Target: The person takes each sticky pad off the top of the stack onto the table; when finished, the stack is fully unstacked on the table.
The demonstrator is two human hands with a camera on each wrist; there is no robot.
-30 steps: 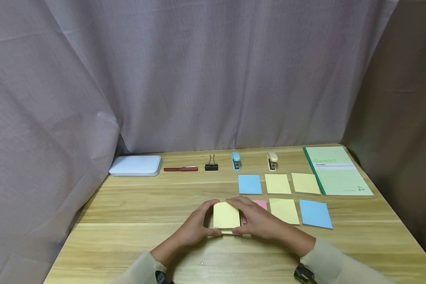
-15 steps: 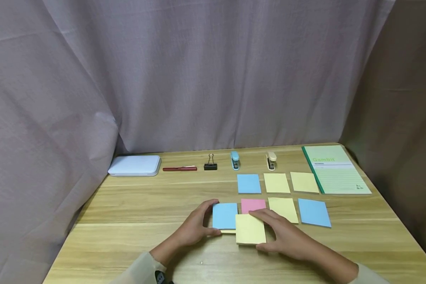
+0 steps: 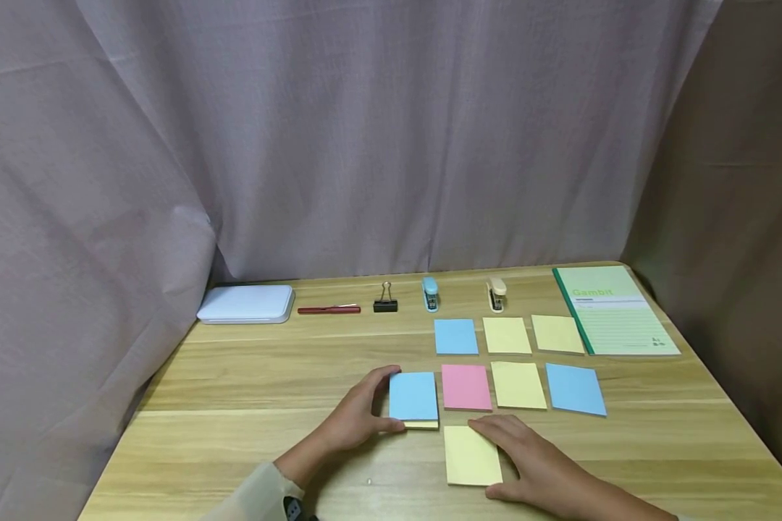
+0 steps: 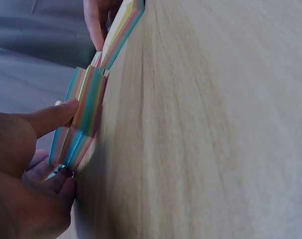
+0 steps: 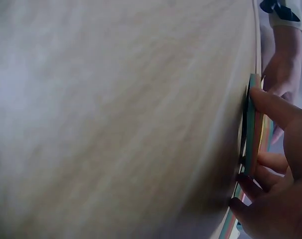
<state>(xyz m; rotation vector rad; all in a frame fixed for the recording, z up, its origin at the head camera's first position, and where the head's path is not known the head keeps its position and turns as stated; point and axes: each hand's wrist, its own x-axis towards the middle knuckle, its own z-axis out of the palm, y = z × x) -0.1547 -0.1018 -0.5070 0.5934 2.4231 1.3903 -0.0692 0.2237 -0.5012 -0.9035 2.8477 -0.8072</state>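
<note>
My left hand [image 3: 358, 412] grips a small stack at its near and far edges, thumb in front. A blue-topped sticky note pad [image 3: 413, 396] tops it, and the front edge of a yellow-topped sticky note pad [image 3: 421, 425] shows beneath. Coloured stripes run along the stack's sides [image 4: 86, 109] in the left wrist view. To the right and nearer the body, my right hand [image 3: 528, 463] holds another yellow-topped sticky note pad [image 3: 472, 457] by its right side between thumb and fingers. That pad's striped edge [image 5: 251, 129] appears close over the table in the right wrist view.
Beyond the hands lie two rows of pads, including a pink pad [image 3: 465, 387] and a blue pad [image 3: 576, 389]. Farther back are a white case [image 3: 246, 304], red pen [image 3: 329, 310], binder clip [image 3: 385, 304], blue stapler [image 3: 430, 295], cream stapler [image 3: 497, 295] and green notebook [image 3: 615, 311].
My right hand has lifted the top yellow pad off the stack and carried it right and toward the body, uncovering the blue pad. My left hand has stayed on the stack.
</note>
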